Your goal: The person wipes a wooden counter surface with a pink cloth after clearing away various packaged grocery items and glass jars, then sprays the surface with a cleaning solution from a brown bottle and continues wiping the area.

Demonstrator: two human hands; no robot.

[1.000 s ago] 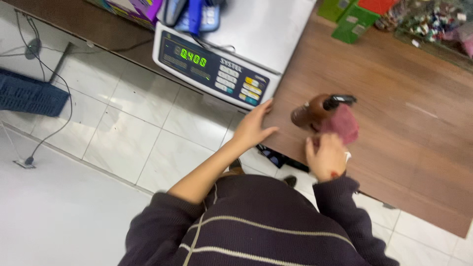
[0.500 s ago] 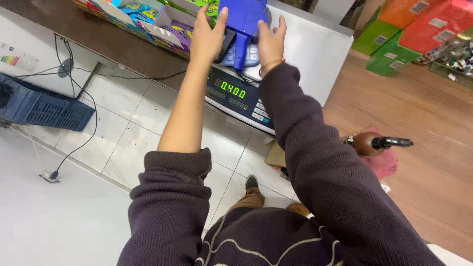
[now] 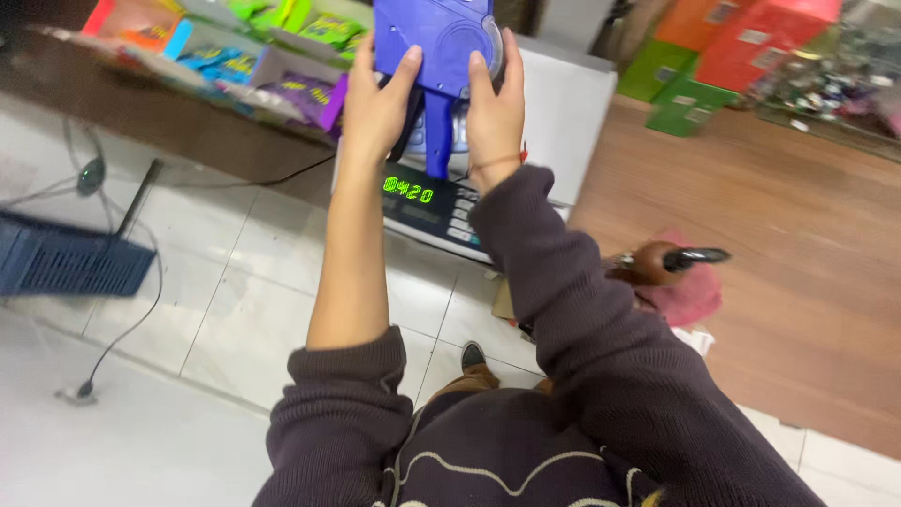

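Both my arms reach forward in dark knitted sleeves. A blue plastic hand-held labelling gun (image 3: 434,38) is held up between my hands, its handle pointing down. My left hand (image 3: 375,103) grips its left side with the thumb on the face. My right hand (image 3: 496,108) grips its right side. Below the gun stands a white electronic scale (image 3: 563,122) with a green lit display (image 3: 408,190) and a keypad.
A wooden counter (image 3: 798,235) on the right carries a brown tape dispenser (image 3: 657,263) on a pink cloth, with green and orange boxes (image 3: 723,56) behind. Colourful packets (image 3: 272,66) lie on a dark shelf at left. A blue basket (image 3: 66,263) and cables lie on the white tiled floor.
One second ago my hands were low at the counter edge near the tape dispenser. They rose to the blue labelling gun above the scale, and now hold it closer and higher in view.
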